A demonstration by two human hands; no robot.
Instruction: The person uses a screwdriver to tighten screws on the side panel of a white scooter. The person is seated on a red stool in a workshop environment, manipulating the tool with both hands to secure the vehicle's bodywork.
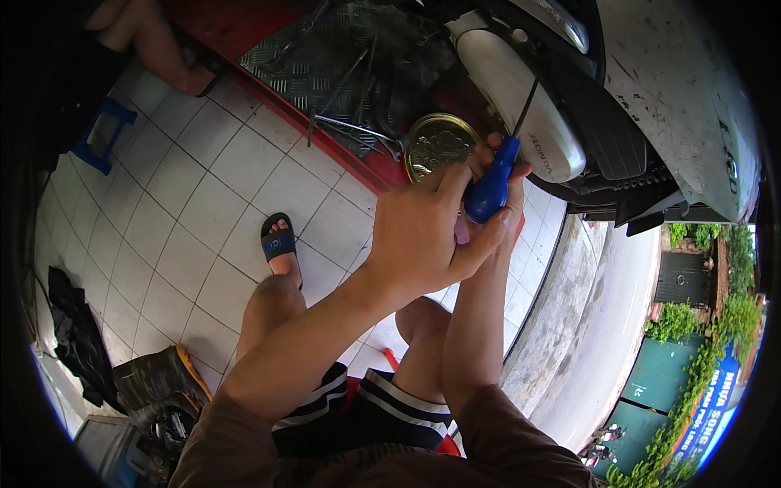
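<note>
A screwdriver (492, 187) with a blue handle and a thin dark shaft points up and to the right, in front of the motorbike's silver-white engine cover (521, 98). My right hand (516, 195) is closed around its handle, partly hidden behind it. Against the handle's near side, my left hand (427, 224) is closed, its thumb reaching across beneath the butt. A small pinkish bit (463, 231) shows between the hands; what it is I cannot make out. Just beyond my hands sits a round gold-coloured tin tray (442, 140), its far edge by the motorbike.
A red-edged platform (325, 146) with a dark treadplate top carries several long metal tools (358, 128). Another person's leg (163, 49) is at the upper left by a blue stool (106, 137). Boots (159, 382) stand lower left. A road (598, 317) runs along the right.
</note>
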